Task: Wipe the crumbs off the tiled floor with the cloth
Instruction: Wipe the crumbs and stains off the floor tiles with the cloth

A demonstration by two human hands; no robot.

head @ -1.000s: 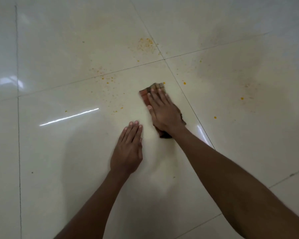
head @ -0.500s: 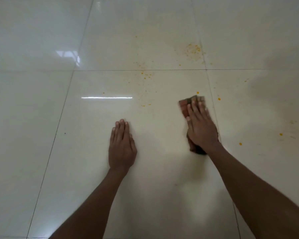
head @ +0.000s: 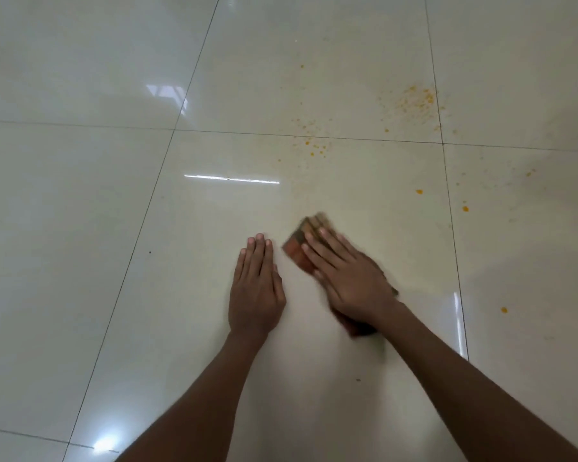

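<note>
My right hand (head: 351,278) lies flat on a folded reddish-brown cloth (head: 301,246) and presses it onto the cream tiled floor (head: 114,295). The cloth is blurred and sticks out past my fingertips and below my wrist. My left hand (head: 256,285) rests palm down on the tile just left of the cloth, fingers together, holding nothing. Orange crumbs (head: 414,101) form a dense patch at the far right, with a smaller scatter (head: 314,148) along the grout line beyond the cloth. Single crumbs (head: 419,192) lie to the right.
Dark grout lines (head: 451,208) divide the glossy tiles. More loose crumbs (head: 504,310) sit on the tile to the right of my right arm. Light reflections (head: 231,179) streak the floor ahead of my left hand.
My right hand and the cloth slid left, ending close beside my left hand. The view shifted, and the left hand stayed planted on the tile.
</note>
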